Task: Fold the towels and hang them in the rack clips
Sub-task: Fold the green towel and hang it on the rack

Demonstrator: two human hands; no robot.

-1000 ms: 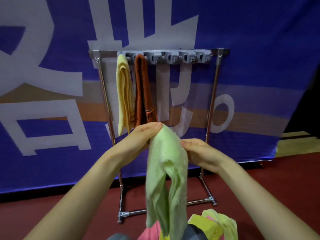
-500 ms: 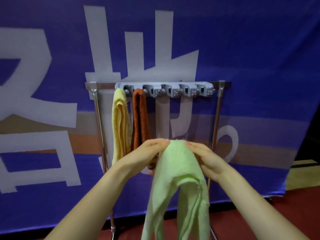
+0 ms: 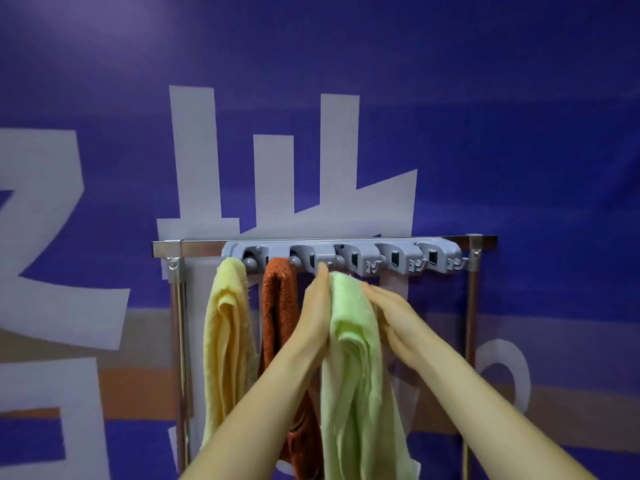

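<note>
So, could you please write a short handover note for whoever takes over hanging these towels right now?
Left hand and right hand both hold the folded green towel by its top fold, one on each side.
The fold is just under the third clip, not yet in it.
Done: yellow towel hangs from the first clip, orange towel from the second clip.
Left: push the green fold into the third clip, then let go.
The fourth clip and fifth clip are free.
</note>
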